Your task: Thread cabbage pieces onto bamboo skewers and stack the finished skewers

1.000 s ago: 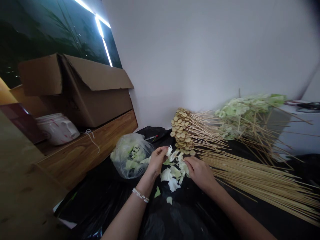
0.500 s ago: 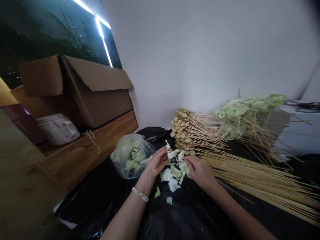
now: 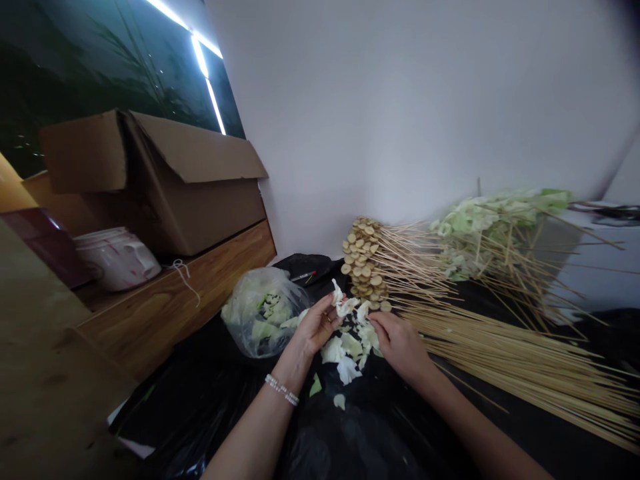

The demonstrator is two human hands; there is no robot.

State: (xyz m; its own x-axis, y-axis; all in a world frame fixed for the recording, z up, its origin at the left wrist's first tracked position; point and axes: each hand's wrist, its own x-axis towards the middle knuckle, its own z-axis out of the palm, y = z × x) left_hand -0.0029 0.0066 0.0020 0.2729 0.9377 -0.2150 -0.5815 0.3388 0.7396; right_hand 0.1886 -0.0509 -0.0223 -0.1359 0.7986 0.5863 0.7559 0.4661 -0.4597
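My left hand, with a beaded bracelet on the wrist, has its fingers closed around pale cabbage leaf pieces. One piece stands up above the fingertips. Facing it, my right hand is pinched at the edge of another cabbage piece; whether a thin stick is also in the pinch, I cannot tell. Below and between both hands lies a loose heap of torn cabbage leaves on black plastic sheeting. Two small scraps sit nearer to me.
Left of my hands is a clear bag of cabbage. Skewered round slices are stacked by the wall. Bare skewers spread right, with cabbage skewers behind. A cardboard box and white tub occupy the wooden ledge.
Both hands keep nearly the same place and grip. The cabbage piece above my left fingertips shifts very slightly; the leaf heap looks the same.
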